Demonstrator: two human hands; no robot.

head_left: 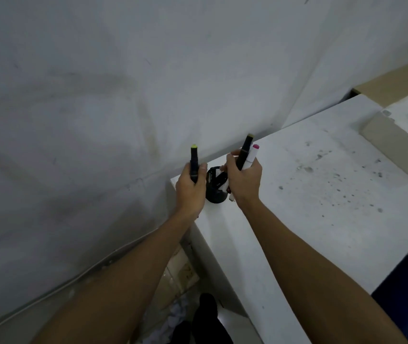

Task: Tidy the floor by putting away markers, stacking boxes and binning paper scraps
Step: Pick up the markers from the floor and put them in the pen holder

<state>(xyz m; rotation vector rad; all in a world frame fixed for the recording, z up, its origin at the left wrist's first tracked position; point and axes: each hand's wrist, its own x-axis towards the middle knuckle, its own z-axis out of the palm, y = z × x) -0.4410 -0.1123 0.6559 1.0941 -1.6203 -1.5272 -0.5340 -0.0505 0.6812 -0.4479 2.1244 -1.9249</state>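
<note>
The black marker [194,161] with the yellow end stands upright in my left hand [190,191], fingers curled round its barrel, just left of centre. My right hand [245,178] clutches a second black marker [244,151] and a white marker [252,158] with a magenta end. Between my fists sits the black holder [215,192], on the corner of the white table [297,194]. I judge I hold them upright here so they drop straight in. Crumpled paper [177,316] lies at the frame's bottom.
</note>
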